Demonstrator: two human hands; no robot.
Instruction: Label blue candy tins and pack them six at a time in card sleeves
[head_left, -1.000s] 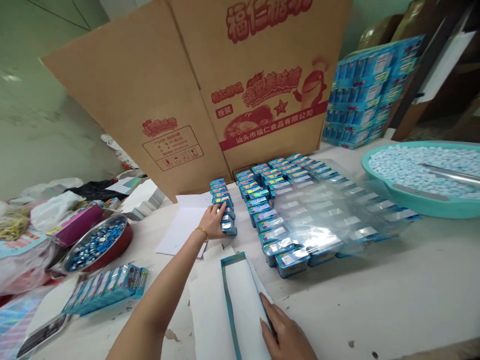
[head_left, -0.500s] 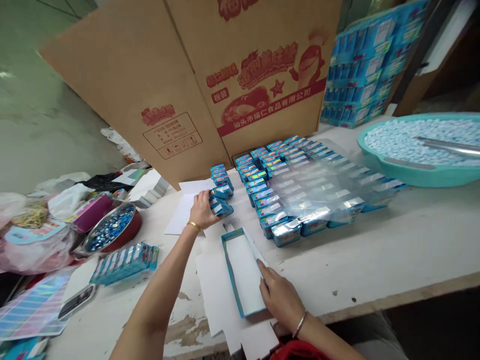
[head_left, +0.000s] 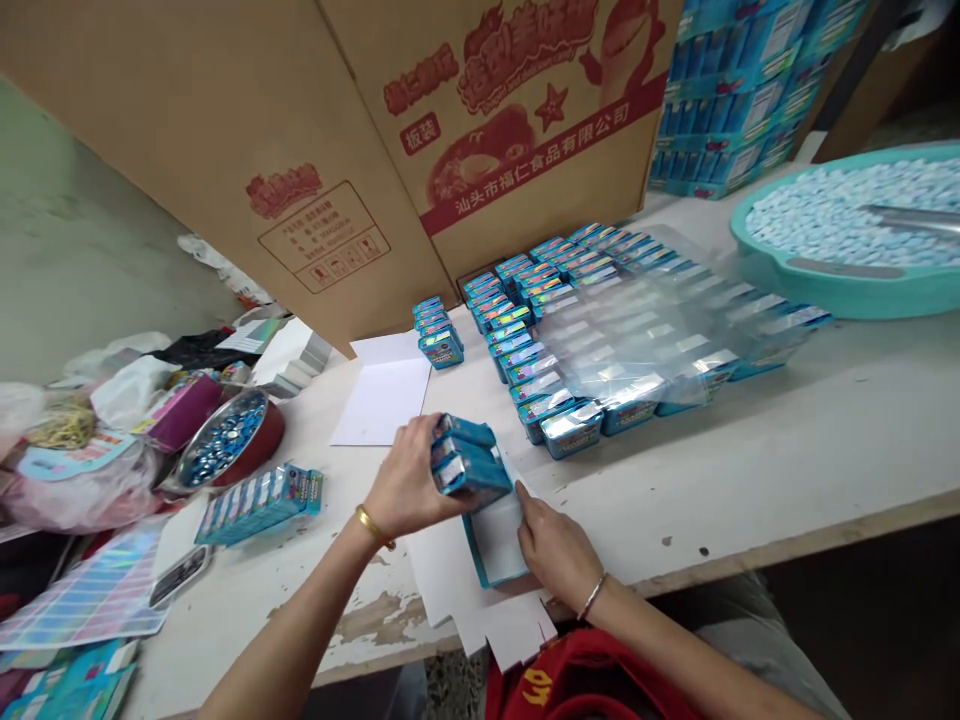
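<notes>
My left hand (head_left: 411,478) grips a few small blue candy boxes (head_left: 471,460) side by side, holding them over the far end of a shallow blue-edged tray (head_left: 480,560). White shows on the tray's inside, and its far part is hidden behind the boxes. My right hand (head_left: 559,548) is closed on the tray's right wall. Under the tray lie white flattened card sheets (head_left: 442,580). A short row of matching boxes (head_left: 439,335) stands farther back, beside a white sheet (head_left: 386,390). To the right are many more boxes (head_left: 536,385), partly under clear plastic film (head_left: 637,335).
A big brown carton (head_left: 360,150) stands at the back. At right is a turquoise basin (head_left: 832,285) of pale candies with a metal scoop (head_left: 915,218). On the left are a red bowl (head_left: 259,455) of blue pieces, a wrapped pack (head_left: 259,505) and a phone (head_left: 180,577).
My left hand has brought the boxes from the back row toward me, over the tray. My right hand keeps hold of the tray's side. The view has shifted slightly.
</notes>
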